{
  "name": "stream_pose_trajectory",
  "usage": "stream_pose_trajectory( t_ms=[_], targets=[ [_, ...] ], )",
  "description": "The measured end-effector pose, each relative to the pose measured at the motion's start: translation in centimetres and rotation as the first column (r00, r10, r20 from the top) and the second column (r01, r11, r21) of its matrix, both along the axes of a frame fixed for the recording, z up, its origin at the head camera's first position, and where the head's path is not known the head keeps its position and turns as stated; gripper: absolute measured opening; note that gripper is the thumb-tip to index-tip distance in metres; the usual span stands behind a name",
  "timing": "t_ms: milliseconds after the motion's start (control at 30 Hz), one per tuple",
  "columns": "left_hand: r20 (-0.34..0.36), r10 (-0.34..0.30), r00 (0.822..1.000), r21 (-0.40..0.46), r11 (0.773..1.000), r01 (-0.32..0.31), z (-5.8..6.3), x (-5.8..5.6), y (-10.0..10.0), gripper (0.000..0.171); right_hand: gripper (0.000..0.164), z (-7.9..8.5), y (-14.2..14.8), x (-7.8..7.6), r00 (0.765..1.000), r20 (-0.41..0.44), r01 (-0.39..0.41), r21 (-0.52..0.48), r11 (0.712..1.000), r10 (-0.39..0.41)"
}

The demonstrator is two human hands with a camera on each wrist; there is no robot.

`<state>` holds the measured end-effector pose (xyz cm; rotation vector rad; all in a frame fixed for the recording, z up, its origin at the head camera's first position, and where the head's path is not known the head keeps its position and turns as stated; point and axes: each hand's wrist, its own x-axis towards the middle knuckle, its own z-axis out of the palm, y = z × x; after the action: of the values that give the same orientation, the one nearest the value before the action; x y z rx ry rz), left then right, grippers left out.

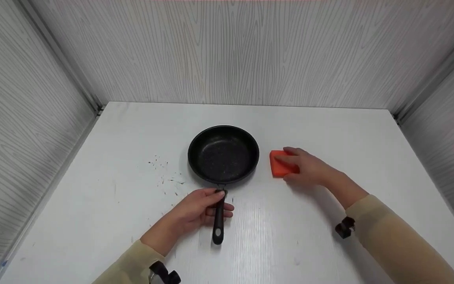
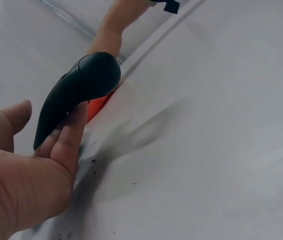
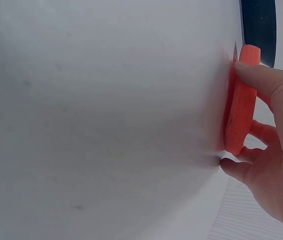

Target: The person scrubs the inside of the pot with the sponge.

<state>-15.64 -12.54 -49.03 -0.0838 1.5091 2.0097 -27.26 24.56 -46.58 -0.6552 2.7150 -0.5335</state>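
A black frying pan (image 1: pixel 223 154) faces up in the middle of the white table, its handle pointing toward me. My left hand (image 1: pixel 199 209) holds the handle (image 1: pixel 218 225) near the pan, thumb on top and fingers underneath. The handle's rounded end (image 2: pixel 99 75) looms large in the left wrist view. To the right of the pan lies an orange sponge (image 1: pixel 280 167), a flat block. My right hand (image 1: pixel 309 167) grips it from the right, with the thumb on its near edge and fingers over its top and far side. In the right wrist view the sponge (image 3: pixel 242 107) seems to rest on the table.
Dark crumbs (image 1: pixel 166 177) are scattered on the table (image 1: pixel 105 236) left of the pan. Pale wood-grain panels (image 1: pixel 231 51) enclose the table at the back and both sides. A small black device (image 1: pixel 345 227) sits on the right sleeve, another (image 1: pixel 164 273) on the left.
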Motion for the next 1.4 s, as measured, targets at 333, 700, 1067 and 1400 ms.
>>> stream_pose_trajectory(
  t_ms=[333,700,1067,1400],
  targets=[
    [0.005,-0.009,1.000,0.022,1.000,0.009,-0.5,-0.3,0.2,0.042,0.069,0.0,0.0,-0.2,1.000,-0.011,0.027,-0.043,0.999,-0.027],
    [-0.003,0.014,1.000,0.059,0.998,-0.014,-1.3,-0.3,0.1,0.043,0.070,0.0,-0.1,-0.1,0.996,-0.030,0.076,-0.131,0.988,-0.081],
    [-0.016,0.009,1.000,0.073,0.997,-0.007,-1.7,-0.3,0.2,0.044,0.060,2.1,-2.2,0.4,0.989,-0.147,-0.022,-0.274,0.962,-0.020],
    [-0.019,0.013,1.000,0.073,0.997,-0.012,-1.7,-0.3,0.2,0.044,0.060,3.3,-6.7,0.8,0.972,-0.230,-0.110,-0.223,0.969,0.058]
  ],
)
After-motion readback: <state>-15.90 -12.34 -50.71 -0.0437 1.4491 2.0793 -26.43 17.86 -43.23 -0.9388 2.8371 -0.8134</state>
